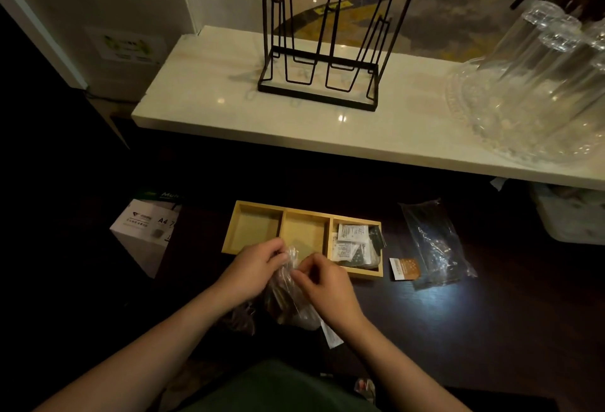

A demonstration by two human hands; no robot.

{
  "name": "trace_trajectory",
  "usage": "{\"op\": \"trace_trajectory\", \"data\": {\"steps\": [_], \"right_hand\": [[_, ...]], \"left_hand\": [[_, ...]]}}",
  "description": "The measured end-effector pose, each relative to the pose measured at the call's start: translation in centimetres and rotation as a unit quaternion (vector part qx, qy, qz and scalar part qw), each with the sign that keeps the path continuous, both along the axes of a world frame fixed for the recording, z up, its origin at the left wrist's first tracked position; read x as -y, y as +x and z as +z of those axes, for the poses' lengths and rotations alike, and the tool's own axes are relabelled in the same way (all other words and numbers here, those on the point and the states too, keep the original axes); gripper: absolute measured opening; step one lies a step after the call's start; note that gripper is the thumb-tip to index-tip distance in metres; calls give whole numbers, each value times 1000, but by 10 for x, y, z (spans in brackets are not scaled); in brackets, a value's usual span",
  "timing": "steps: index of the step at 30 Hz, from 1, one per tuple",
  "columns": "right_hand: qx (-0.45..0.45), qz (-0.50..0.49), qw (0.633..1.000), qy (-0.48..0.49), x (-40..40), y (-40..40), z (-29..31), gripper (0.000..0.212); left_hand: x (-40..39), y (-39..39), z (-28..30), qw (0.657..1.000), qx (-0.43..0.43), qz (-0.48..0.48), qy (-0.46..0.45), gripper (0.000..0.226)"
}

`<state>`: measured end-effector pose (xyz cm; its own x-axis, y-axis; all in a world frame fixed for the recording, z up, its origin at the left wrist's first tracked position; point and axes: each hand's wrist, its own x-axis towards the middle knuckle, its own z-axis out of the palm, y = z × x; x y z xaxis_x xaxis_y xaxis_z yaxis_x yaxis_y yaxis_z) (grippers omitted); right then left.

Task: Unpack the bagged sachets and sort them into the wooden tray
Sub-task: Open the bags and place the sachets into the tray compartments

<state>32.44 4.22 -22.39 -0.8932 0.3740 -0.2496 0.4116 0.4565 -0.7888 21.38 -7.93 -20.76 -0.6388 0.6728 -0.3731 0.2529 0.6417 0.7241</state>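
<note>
A wooden tray [284,215] with three compartments lies on the dark table. Its right compartment holds several white and dark sachets [355,243]; the left and middle compartments look bare. In front of the tray, my left hand [252,269] and my right hand [322,284] both pinch the top of a clear plastic bag [288,303] with brownish sachets inside. One brown-and-white sachet [404,268] lies loose on the table right of the tray.
A crumpled clear bag [437,244] lies right of the loose sachet. A white A4 paper box [145,231] stands at left. Behind, a pale counter [209,94] carries a black wire rack [322,51] and clear glassware [537,84].
</note>
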Motion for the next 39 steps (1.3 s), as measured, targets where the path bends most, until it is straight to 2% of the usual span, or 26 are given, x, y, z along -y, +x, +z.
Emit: {"op": "trace_trajectory", "data": {"steps": [3,6,9,11,13,14,18,21,23,28,33,36,39], "right_hand": [[40,-48,989,-135,0,-4,5,5],[53,-62,954,-289,-7,-5,16,2],[51,-70,925,-370,-14,-3,24,7],[48,-80,906,-413,-17,-4,24,9],[56,-98,902,-416,-17,-5,21,12],[63,-107,902,-413,-16,-6,19,13],[76,-127,895,-421,-9,-11,13,16],[56,-143,893,-423,-4,-15,12,18],[50,-149,891,-426,-3,-16,11,15],[48,-165,871,-461,-7,-15,10,12],[51,-163,857,-486,-14,-13,8,12],[44,-149,894,-419,-13,-11,6,13],[20,-121,960,-251,-7,-10,7,5]], "left_hand": [[-3,5,5,999,-32,15,12,20],[-3,8,7,998,-60,27,21,17],[-5,13,11,996,-66,40,37,14],[-6,15,15,990,-103,74,53,13],[-6,16,19,984,-145,87,53,16],[-7,16,21,987,-137,78,42,16],[-14,20,16,999,16,41,-19,18],[-15,18,8,985,117,123,11,21],[-15,16,6,977,149,151,22,23],[-15,15,7,980,141,137,30,25],[-19,25,6,995,60,74,-2,25],[-17,28,3,997,43,58,-8,25],[-15,30,0,996,55,67,0,13]]}}
